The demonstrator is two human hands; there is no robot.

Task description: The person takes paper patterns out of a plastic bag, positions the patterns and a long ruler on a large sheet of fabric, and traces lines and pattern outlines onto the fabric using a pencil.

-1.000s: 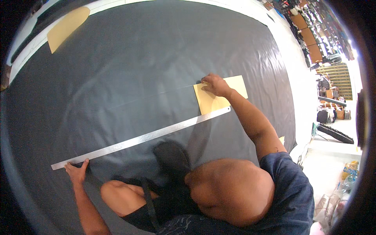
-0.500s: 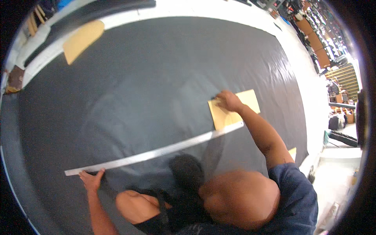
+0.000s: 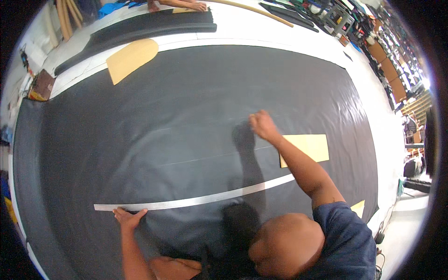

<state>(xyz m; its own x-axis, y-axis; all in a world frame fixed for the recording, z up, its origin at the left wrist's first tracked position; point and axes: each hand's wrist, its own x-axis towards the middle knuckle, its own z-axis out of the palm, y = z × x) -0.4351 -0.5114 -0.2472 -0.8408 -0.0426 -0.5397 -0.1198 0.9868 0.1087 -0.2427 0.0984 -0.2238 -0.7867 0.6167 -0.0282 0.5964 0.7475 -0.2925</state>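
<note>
A long silvery straightedge (image 3: 196,201) lies slantwise across a large black sheet (image 3: 200,88). My left hand (image 3: 128,218) rests at its left end, thumb and fingers spread along the near edge. Raised over the middle of the sheet, my right hand (image 3: 262,125) is closed, its shadow falling to the left. Whatever its fingers hold, if anything, I cannot make out. A yellow card template (image 3: 308,150) lies beyond the straightedge's right end, partly covered by my right forearm. Thin pale lines run over the sheet.
Another yellow template (image 3: 132,59) with a rounded end lies at the sheet's far left edge. Behind it is a rolled black piece (image 3: 154,25), where another person's hand (image 3: 198,6) works. A brown block (image 3: 42,85) sits at the left corner. My bare knee (image 3: 289,240) is close by.
My right hand has lifted off the yellow card template and moved to its left. The left hand stays at the straightedge. The whole view has shifted and turned slightly.
</note>
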